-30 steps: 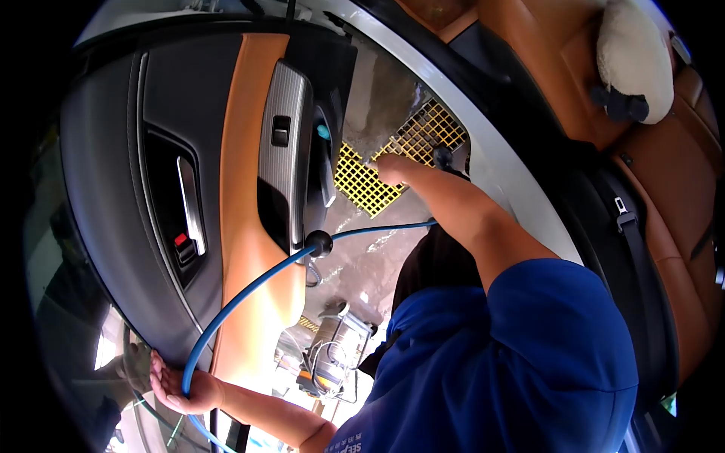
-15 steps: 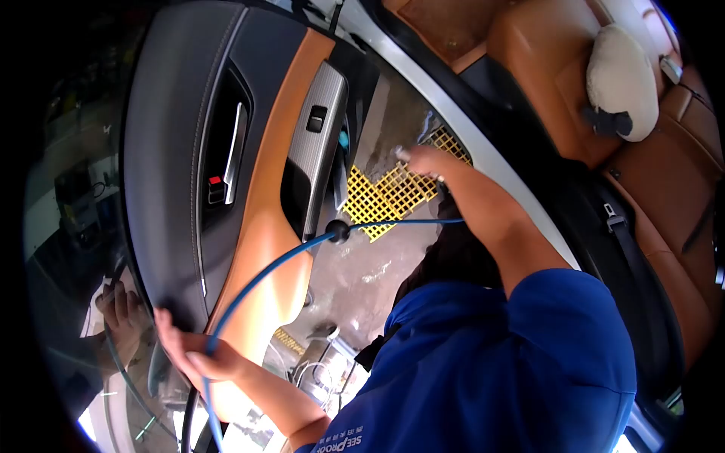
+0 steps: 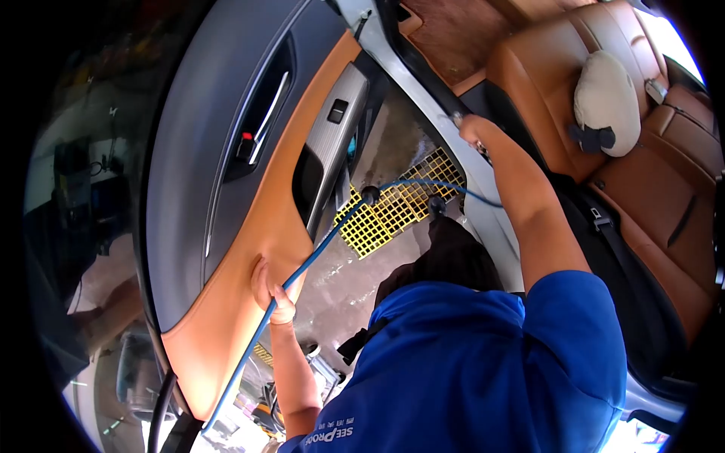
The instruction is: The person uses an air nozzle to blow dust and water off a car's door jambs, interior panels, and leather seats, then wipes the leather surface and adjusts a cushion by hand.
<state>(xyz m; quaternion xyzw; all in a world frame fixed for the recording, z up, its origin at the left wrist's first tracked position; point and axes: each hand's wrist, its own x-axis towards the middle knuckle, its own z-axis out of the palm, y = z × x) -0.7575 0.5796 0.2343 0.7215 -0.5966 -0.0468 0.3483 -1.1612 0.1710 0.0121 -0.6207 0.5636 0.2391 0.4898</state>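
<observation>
A blue hose (image 3: 321, 249) with a black ball (image 3: 370, 195) on it crosses the gap of the open car door (image 3: 219, 151). My left hand (image 3: 272, 291) is by the orange lower door trim, its fingers apart, and the hose runs across the palm at the thumb. My right hand (image 3: 477, 134) is at the door sill (image 3: 434, 106), closed round a small metallic tool whose ends show on both sides of the fist. The hose passes below my right forearm, where its end is hidden.
Brown rear seats (image 3: 544, 83) with a beige cushion (image 3: 606, 102) are at the upper right. Yellow floor grating (image 3: 377, 226) lies on the wet floor under the door gap. Equipment stands at the bottom, beside the door.
My right hand has moved right and up from over the grating to the sill. My left hand has come from the door's outer edge to the orange trim. The door sits further right in view.
</observation>
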